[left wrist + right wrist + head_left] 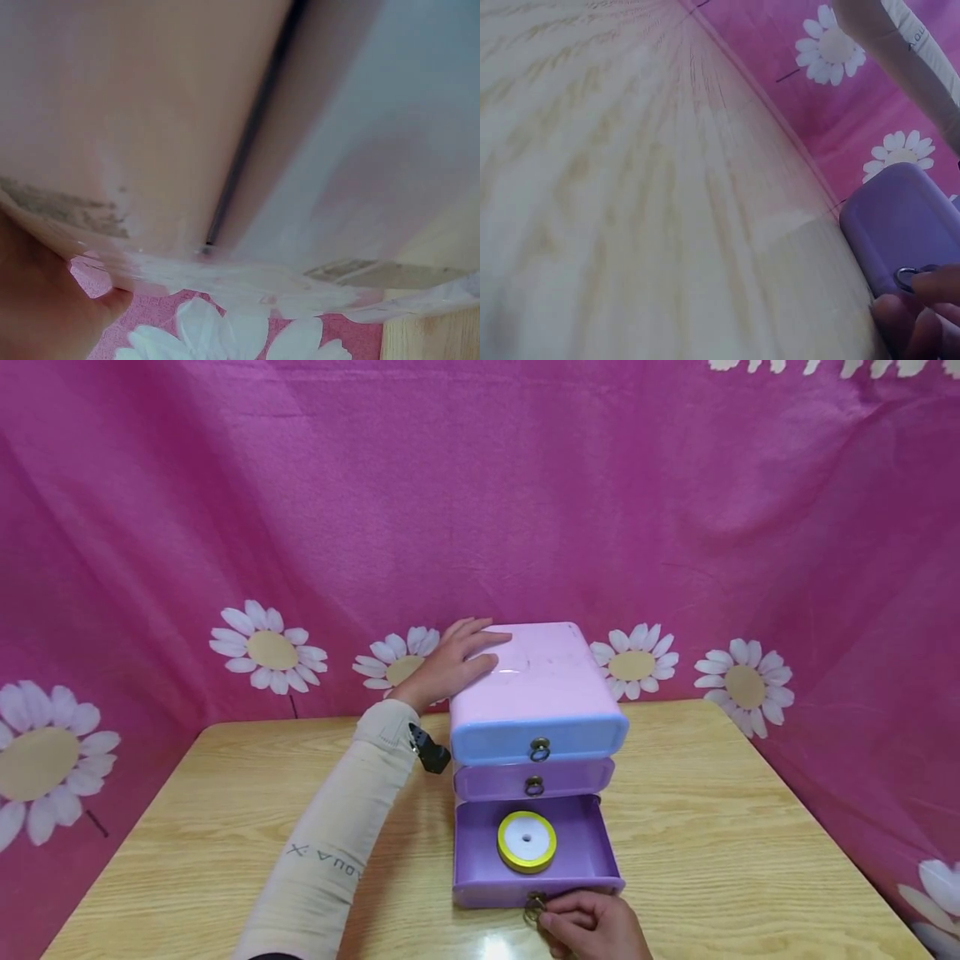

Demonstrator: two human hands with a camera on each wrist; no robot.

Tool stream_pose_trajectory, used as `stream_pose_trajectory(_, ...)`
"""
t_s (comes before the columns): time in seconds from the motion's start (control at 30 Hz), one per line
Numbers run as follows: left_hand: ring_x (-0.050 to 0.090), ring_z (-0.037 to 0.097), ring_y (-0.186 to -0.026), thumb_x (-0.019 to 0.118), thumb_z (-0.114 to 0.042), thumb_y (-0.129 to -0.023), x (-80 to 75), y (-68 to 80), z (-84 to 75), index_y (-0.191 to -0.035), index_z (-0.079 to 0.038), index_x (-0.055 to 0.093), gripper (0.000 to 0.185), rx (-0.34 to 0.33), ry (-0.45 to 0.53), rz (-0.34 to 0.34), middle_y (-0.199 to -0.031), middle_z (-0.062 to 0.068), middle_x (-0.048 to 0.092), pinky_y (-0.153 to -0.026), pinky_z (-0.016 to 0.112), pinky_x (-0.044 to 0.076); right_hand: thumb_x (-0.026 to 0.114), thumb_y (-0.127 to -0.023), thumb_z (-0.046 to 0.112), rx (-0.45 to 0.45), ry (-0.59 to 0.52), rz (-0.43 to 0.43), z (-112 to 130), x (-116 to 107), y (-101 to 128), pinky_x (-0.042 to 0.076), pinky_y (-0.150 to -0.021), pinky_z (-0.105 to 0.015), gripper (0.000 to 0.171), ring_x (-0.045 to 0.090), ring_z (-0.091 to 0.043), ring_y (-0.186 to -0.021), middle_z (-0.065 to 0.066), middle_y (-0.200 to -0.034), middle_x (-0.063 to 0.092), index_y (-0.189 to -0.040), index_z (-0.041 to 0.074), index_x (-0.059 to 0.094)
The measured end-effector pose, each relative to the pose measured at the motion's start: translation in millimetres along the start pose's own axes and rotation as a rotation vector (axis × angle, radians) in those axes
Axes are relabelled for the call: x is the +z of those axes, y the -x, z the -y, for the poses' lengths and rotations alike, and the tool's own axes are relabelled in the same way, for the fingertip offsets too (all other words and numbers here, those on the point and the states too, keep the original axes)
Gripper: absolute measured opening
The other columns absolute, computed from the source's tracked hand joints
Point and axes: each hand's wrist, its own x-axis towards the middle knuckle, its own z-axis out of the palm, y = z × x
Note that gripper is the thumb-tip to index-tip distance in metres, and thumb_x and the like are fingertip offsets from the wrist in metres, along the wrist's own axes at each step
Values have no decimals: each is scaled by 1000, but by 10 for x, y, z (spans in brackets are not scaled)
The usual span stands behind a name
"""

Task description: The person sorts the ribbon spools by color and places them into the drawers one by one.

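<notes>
A small chest of drawers [536,681] with a pink top stands on the table. My left hand [453,662] rests on its top left edge, fingers stretched over the pink surface. The bottom purple drawer [480,894] is pulled out toward me, and in it lies a spool of yellow ribbon [517,847] with a white centre. At the drawer's front my right hand [596,927] pinches the brass ring pull [533,910] between thumb and finger. In the right wrist view the ring [904,279] shows at the fingertips. The left wrist view is mostly filled by the chest's blurred side.
Above the open drawer, the blue top drawer [491,743] and the purple middle drawer [491,782] are pushed in, each with a ring pull. Wooden table [735,827] surface extends to both sides. A pink cloth [525,493] with daisies hangs behind and around it.
</notes>
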Motion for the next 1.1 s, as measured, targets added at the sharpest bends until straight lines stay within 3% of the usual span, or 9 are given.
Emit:
stream_pose_trajectory(0.23,9,25,-146,50,-31,-97,7,1,2,-140,-21,53,44,-11,19,-10,-157,6,28,-115,55,10,76,-82,16,-23,30,-35,6,19,3,54,-56,-25,26,65,-12,-59,-7,-71,71,-90,-8,70)
stream_pose_trajectory(0.53,9,22,-146,50,-32,-97,9,4,4,-140,-23,53,44,-23,20,-8,-157,5,27,-115,55,10,76,-81,16,-10,19,-44,3,17,2,55,-56,-27,30,66,-14,-58,-12,-80,73,-98,-9,71)
stream_pose_trajectory(0.73,8,21,-146,50,-33,-97,20,9,7,-140,-24,53,44,-27,26,-4,-157,4,27,-115,55,10,77,-80,16,-41,73,-90,5,26,32,54,-54,-26,27,65,-12,-55,-8,-75,73,-96,-6,72)
stream_pose_trajectory(1.1,8,20,-146,50,-32,-96,18,-3,22,-141,-23,52,45,-18,19,-5,-158,5,26,-115,54,11,79,-78,15,-6,24,-188,38,69,89,55,-54,-28,29,66,-16,-56,-9,-79,74,-100,-4,73)
